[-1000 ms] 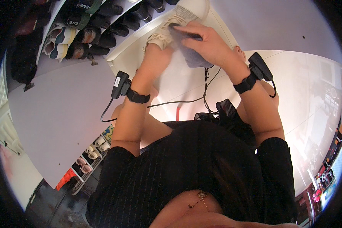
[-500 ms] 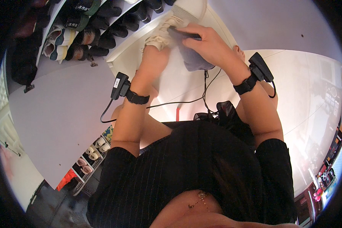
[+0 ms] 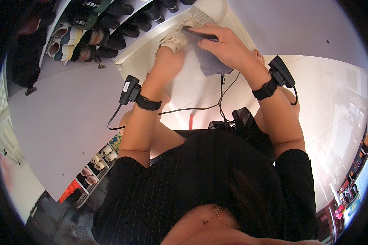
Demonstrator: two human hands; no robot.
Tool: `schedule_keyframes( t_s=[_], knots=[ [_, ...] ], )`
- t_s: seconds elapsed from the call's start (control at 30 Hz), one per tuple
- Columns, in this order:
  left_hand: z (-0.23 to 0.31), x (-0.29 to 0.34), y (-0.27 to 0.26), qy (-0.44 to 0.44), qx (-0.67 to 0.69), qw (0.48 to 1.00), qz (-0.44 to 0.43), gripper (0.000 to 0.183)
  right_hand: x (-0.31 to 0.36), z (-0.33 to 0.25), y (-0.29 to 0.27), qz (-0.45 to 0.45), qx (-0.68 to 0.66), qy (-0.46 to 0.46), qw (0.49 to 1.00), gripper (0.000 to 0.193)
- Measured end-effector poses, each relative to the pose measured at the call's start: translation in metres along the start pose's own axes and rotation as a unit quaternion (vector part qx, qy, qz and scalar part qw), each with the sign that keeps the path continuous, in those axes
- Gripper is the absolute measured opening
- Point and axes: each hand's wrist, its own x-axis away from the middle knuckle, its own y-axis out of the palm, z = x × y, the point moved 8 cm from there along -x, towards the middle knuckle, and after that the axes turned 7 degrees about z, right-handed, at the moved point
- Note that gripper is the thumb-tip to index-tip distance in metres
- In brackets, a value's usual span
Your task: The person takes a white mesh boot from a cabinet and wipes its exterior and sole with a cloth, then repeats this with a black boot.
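Observation:
A beige lace-up shoe (image 3: 197, 14) is held up at the top of the view, its toe pointing away from me. My left hand (image 3: 170, 62) reaches into the shoe's opening beside the laces and supports it; its fingers are hidden. My right hand (image 3: 227, 44) is closed on a grey cloth (image 3: 212, 62), thumb below and fingers above. A dark folded edge of the cloth lies against the shoe's side near the laces. The lower part of the cloth hangs beneath my right hand.
Open shelves (image 3: 141, 5) of dark shoes and several pale sneakers (image 3: 61, 43) stand at the upper left, above a pale cabinet door (image 3: 61, 122). A lower rack (image 3: 96, 169) holds more shoes. A black cable (image 3: 188, 109) runs between my wrist-worn devices above the glossy floor (image 3: 323, 110).
The shoe and both hands have shifted only slightly. My right hand keeps the cloth against the shoe and sits a little lower.

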Motion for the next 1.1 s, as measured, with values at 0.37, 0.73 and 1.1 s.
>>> schedule_keyframes(
  t_s=[0.37, 0.73, 1.1],
  knots=[
    [0.018, 0.006, 0.019, 0.114, -0.102, 0.985, -0.080, 0.028, 0.003, -0.011, 0.008, 0.048, 0.105, -0.136, 0.984, 0.039],
    [0.024, 0.011, 0.039, -0.123, 0.432, 0.881, -0.151, 0.036, 0.000, -0.015, 0.001, 0.119, 0.149, -0.132, 0.973, 0.030],
    [-0.005, -0.013, 0.031, -0.241, 0.647, 0.720, -0.063, 0.070, 0.004, 0.011, 0.008, 0.016, 0.126, -0.035, 0.991, 0.032]
  ],
)
